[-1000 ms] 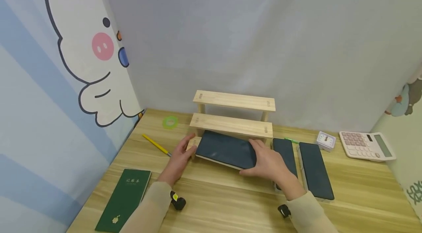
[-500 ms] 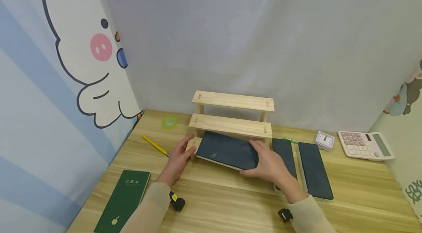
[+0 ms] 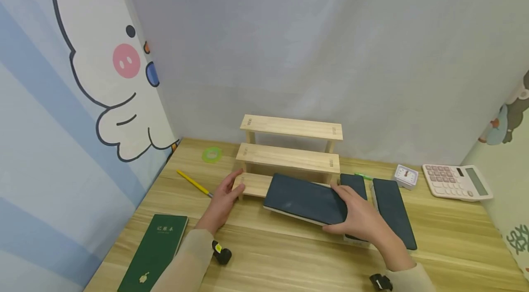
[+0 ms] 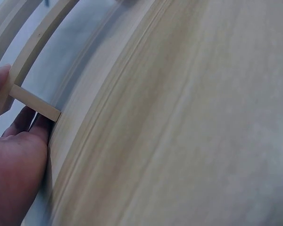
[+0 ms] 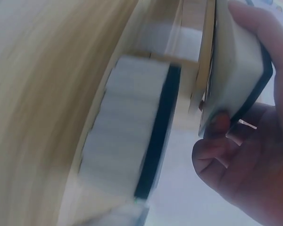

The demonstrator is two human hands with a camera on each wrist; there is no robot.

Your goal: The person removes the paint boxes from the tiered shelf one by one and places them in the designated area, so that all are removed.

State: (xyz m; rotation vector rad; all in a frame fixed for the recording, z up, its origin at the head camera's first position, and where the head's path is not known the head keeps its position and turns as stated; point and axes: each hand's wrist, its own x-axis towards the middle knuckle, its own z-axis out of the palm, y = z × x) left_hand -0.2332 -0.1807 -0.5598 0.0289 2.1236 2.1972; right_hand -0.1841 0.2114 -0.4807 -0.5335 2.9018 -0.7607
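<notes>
A light wooden three-step stand stands against the grey backdrop. My left hand grips the left end of its lowest step; in the left wrist view the thumb lies on the board and the fingers go behind the leg. With my right hand I hold the right end of a dark-covered notebook, thumb on the near edge, fingers on the far one. The notebook slants over the lowest step, sticking out past its right end. In the right wrist view its cream page block lies close along the step.
Two dark-topped notebook stacks lie right of the stand, one partly behind my right hand. Beyond them are a small clock and a pink calculator. At left lie a green account book, a yellow brush and green tape.
My right hand has slid the notebook to the right and slightly nearer, baring the left part of the lowest step. My left hand keeps its grip on the stand.
</notes>
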